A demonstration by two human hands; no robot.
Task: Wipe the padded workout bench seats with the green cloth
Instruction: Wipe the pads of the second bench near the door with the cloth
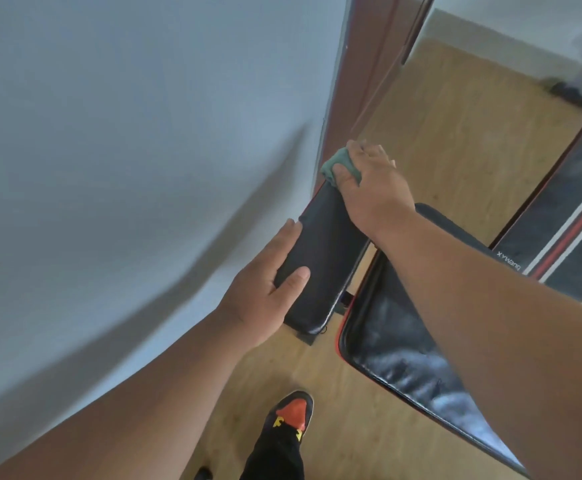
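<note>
While my right hand (369, 181) presses down, its grip is clamped on the green cloth (338, 164), thumb and fingers curled over the bunched fabric at the far end of the narrow black pad (320, 258). That pad is long and slim; its long axis runs from just under this grip back toward me and to the left, with the near end rounded and shiny. My left hand (265, 289) rests on the near left edge of the same pad, fingers fairly straight along its side and thumb laid flat on top, so that grip is spread, not closed on anything. Right of the cloth hand, beneath my right forearm, lies the wider bench seat (396, 344), black with a red edge and dull streaks on its surface. Past it, a dark mat (559, 230) with red and white stripes lies on the wooden floor (455, 126). Left of both hands is a pale wall (126, 150). Below the left hand I see a black shoe (293, 414) with an orange toe.
</note>
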